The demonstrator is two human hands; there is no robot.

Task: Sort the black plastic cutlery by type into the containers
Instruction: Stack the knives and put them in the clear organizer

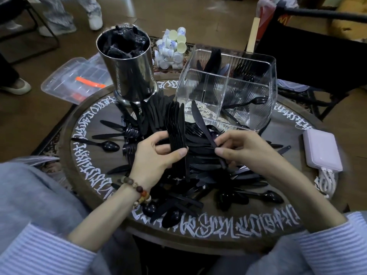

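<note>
The left hand (158, 153) had a fanned stack of knives (176, 128) gripped around the handles, blades pointing up and away over the big loose pile of cutlery (208, 175) on the round counter (83, 155), while the right hand (238, 149) pinched a single knife (202, 126) low on its handle between thumb and fingertips. This stuff looked super light, thin and kinda slick, so I'd guess the stack could slide apart if squeezed loosely. Handles seemed the sane place to hold, with the clear divided container (228, 92) sitting just behind the pile.
</note>
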